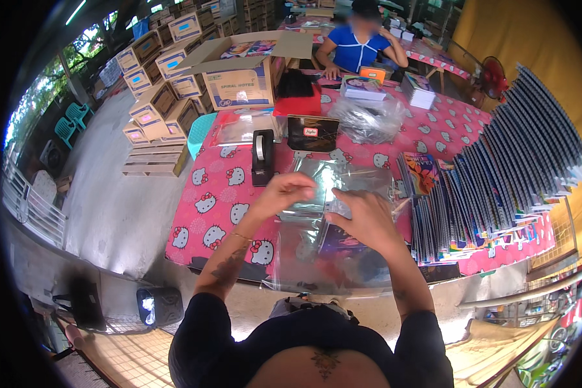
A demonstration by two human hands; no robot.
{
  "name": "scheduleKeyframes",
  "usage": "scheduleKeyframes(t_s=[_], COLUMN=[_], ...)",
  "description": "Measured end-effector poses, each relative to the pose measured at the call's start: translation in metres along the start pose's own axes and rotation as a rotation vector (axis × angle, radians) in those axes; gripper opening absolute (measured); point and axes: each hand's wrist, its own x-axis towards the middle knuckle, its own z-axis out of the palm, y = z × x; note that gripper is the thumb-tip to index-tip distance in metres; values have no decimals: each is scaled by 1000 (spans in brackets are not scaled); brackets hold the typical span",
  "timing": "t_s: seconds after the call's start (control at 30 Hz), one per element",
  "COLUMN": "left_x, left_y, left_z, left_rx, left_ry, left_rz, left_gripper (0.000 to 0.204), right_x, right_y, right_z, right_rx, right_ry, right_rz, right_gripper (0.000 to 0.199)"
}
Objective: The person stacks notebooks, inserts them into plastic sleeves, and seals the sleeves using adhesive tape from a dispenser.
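Note:
Clear plastic sleeves (304, 255) lie spread and overlapping on the table in front of me, with bright glare on them. A dark, colourful notebook (346, 240) shows beneath or within the plastic; which one I cannot tell. Over the left side of the sleeves is my left hand (287, 194), its fingers loosely bent with a gap between thumb and forefinger. My right hand (370, 220) rests over the plastic on the right, thumb and fingers apart. Beyond my left hand stands a black tape dispenser (263, 158) with a roll of tape.
Spiral notebooks (498, 174) form a long leaning row at the right. A dark box (312, 134) and crumpled plastic (368, 119) lie beyond the sleeves. An open carton (236, 84) stands at the far left, near stacked cartons (158, 110). Across the table sits a person in blue (359, 48).

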Motion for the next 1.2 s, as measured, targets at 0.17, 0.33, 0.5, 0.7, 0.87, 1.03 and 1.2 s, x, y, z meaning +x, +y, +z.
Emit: scheduleKeyframes(t_s=[0.17,0.33,0.5,0.7,0.87,1.03,1.2], left_x=[28,42,52,63,58,46,52], left_y=[26,42,65,67,54,32,29], left_z=[23,12,1,0,7,31,47], left_rx=[361,312,45,501,332,206,451], left_ry=[-168,-208,-309,-508,-405,-269,-245], left_rz=[214,280,46,110,103,91,213], left_gripper=[28,25,40,27,11,14,12], right_x=[-2,-27,-49,-37,-37,-56,-80], right_y=[-3,35,36,32,50,42,85], right_z=[-12,-30,-37,-34,-25,-23,-27], right_rx=[-48,-124,-77,-39,-37,-71,459], right_ry=[-93,-179,102,55,-60,83,641], right_rz=[5,-135,-164,-160,-137,-253,96], right_gripper=[40,27,30,27,14,17,56])
